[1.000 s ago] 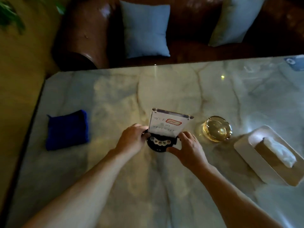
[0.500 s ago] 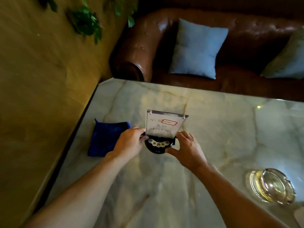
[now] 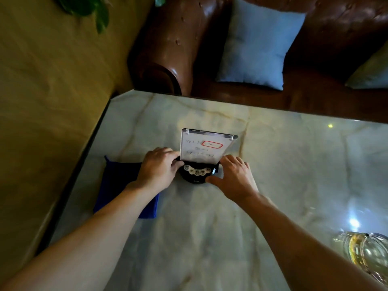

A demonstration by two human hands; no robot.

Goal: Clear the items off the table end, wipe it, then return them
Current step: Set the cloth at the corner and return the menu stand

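Observation:
A clear acrylic sign stand [image 3: 204, 149] with a round black base [image 3: 196, 175] stands on the marble table [image 3: 283, 175] near its left end. My left hand [image 3: 158, 168] grips the base from the left, my right hand [image 3: 234, 177] grips it from the right. A folded blue cloth [image 3: 117, 185] lies flat just left of the stand, partly under my left forearm. A glass ashtray [image 3: 365, 255] sits at the right edge of view.
A brown leather sofa [image 3: 178, 49] with a pale blue cushion [image 3: 258, 45] runs along the far side of the table. A wood-toned floor [image 3: 48, 101] lies beyond the table's left edge. Green leaves [image 3: 88, 7] hang at the top left.
Both hands have carried the sign stand leftward along the table toward the blue cloth. The ashtray and tissue box have fallen away to the right; the tissue box is out of view.

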